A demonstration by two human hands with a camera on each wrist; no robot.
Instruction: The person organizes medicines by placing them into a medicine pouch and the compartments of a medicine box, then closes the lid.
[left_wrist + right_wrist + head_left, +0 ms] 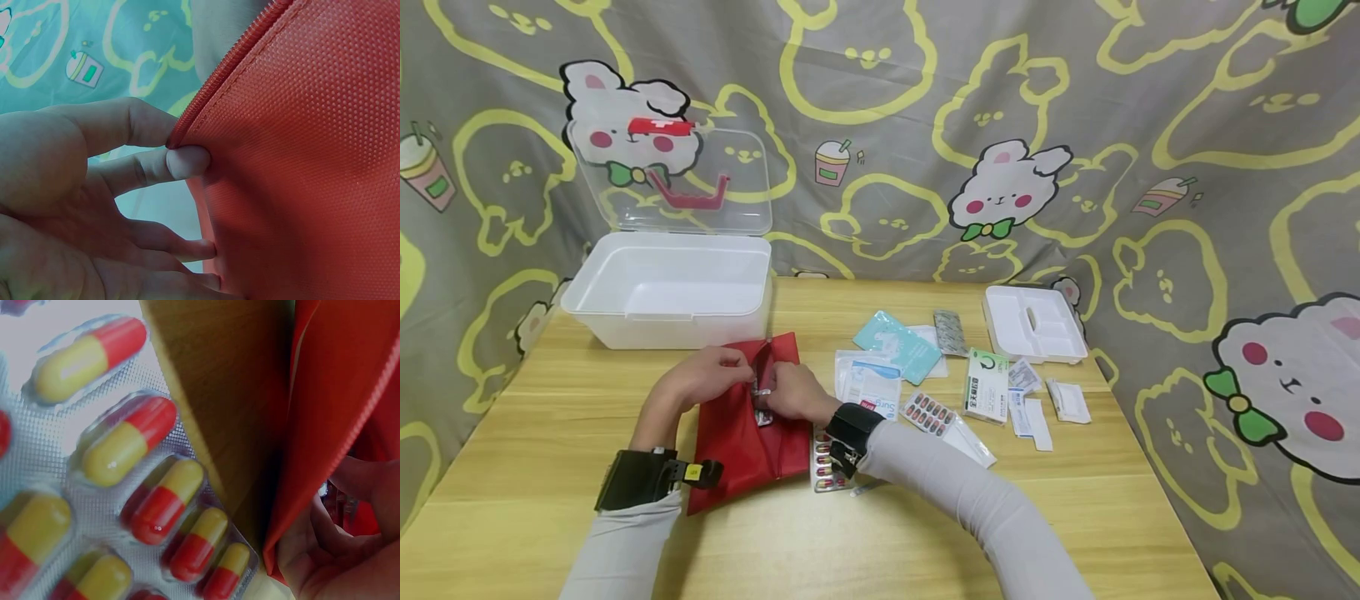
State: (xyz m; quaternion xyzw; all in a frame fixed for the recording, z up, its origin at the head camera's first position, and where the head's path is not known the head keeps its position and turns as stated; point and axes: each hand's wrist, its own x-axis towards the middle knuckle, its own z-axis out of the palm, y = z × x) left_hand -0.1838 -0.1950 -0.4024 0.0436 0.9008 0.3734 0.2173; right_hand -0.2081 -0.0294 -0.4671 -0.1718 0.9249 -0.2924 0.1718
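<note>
A red zippered fabric pouch [730, 450] lies on the table with its mouth parted. My left hand [703, 377] pinches the pouch's edge at the end of the zipper [228, 69], thumb and finger meeting on the cloth. The fingers of my right hand [799, 395] reach inside the mouth and hold a small shiny foil pack [763, 417], mostly hidden by the cloth and the hand. Beneath my right wrist lies a blister pack of red-and-yellow capsules [119, 444], beside the pouch.
Behind the pouch stands a white box [662, 325] with its clear lid [677, 187] raised. To the right lie a teal packet [898, 343], a capsule blister [928, 414], a green-and-white medicine box [987, 385], a grey blister [950, 332] and a divided white tray [1036, 323].
</note>
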